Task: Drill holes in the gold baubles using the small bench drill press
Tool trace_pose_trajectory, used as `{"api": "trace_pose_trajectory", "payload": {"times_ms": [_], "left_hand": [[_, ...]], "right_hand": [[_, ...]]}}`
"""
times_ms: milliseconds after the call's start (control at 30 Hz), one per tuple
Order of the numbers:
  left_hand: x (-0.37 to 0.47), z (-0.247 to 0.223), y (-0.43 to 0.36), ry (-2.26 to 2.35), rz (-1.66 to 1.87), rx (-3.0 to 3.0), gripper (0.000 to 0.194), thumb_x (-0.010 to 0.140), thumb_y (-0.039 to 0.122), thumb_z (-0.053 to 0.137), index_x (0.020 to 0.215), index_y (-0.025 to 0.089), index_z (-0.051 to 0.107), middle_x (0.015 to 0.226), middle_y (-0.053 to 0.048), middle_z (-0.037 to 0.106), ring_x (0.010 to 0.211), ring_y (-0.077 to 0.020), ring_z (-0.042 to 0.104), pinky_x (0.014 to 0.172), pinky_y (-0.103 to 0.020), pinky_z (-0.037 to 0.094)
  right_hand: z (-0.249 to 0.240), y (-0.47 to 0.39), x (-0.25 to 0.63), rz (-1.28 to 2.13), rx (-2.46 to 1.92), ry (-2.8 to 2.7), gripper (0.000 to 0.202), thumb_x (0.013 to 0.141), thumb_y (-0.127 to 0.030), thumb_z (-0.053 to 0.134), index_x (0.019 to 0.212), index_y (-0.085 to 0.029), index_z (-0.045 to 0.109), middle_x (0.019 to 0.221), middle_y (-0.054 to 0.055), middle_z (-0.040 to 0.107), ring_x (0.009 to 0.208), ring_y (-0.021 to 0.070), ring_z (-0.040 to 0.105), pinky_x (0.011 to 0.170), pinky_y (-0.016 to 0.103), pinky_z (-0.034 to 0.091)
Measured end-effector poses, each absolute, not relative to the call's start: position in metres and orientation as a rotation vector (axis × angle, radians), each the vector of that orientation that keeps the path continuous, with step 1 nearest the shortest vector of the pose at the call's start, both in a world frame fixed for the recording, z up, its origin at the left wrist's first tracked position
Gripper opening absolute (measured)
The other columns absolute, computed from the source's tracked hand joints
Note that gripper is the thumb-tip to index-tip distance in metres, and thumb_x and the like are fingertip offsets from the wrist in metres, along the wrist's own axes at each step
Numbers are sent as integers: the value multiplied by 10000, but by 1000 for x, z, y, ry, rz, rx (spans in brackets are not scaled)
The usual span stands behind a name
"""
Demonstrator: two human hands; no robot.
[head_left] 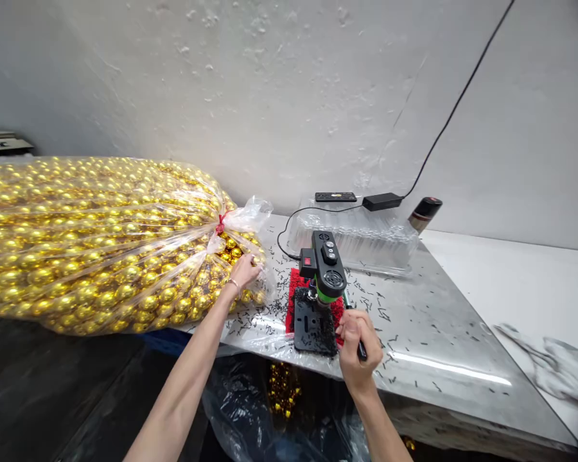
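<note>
A small black machine (328, 266) with a green collar stands on a red mat (290, 314) near the counter's (453, 308) front edge. The right hand (360, 343) is clenched around its black handle (362, 351), just beside the slotted base plate (308, 330). To the left, the left hand (244, 272) reaches into the opening of a clear bag (139, 256) tied with red, its fingers among gold balls (234, 253); whether it grasps one, I cannot tell. Dark slivers (380, 308) litter the counter. Behind the machine are a clear plastic tray (380, 250), a power adapter (382, 202) and a tilted, black-capped can (424, 213). More gold balls lie below the counter's edge.
</note>
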State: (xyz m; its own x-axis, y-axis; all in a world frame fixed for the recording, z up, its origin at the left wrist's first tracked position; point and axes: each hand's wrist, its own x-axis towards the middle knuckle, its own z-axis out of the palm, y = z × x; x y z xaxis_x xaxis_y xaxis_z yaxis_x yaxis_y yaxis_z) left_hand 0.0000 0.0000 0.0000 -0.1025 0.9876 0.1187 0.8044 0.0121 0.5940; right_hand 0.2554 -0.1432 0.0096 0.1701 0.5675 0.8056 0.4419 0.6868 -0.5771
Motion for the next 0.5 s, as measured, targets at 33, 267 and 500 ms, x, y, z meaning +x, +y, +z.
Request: {"api": "trace_pose_trajectory", "payload": {"times_ms": [33, 267, 500], "left_hand": [[-1, 1, -11, 1918, 822, 1805, 325, 849, 250, 546, 1140, 118, 602, 971, -111, 686, 937, -243, 652, 798, -353, 520], [16, -12, -100, 1094, 1299, 858, 496, 769, 388, 680, 1203, 168, 585, 888, -51, 675, 769, -145, 666, 709, -260, 537], [89, -55, -111, 1163, 1122, 885, 532, 661, 482, 756, 1059, 139, 678, 931, -56, 708, 762, -146, 628, 677, -263, 513]], "right_hand": [[9, -143, 255, 108, -896, -1454, 255, 887, -95, 420, 660, -186, 492, 661, 1, 511, 636, 128, 510, 575, 277, 394], [11, -143, 252, 126, -884, -1406, 276, 889, -102, 418, 635, -189, 485, 644, -3, 500, 631, 126, 506, 572, 277, 397], [11, -145, 254, 134, -903, -1448, 265, 896, -107, 406, 655, -189, 478, 682, 2, 500, 652, 124, 509, 583, 273, 402]]}}
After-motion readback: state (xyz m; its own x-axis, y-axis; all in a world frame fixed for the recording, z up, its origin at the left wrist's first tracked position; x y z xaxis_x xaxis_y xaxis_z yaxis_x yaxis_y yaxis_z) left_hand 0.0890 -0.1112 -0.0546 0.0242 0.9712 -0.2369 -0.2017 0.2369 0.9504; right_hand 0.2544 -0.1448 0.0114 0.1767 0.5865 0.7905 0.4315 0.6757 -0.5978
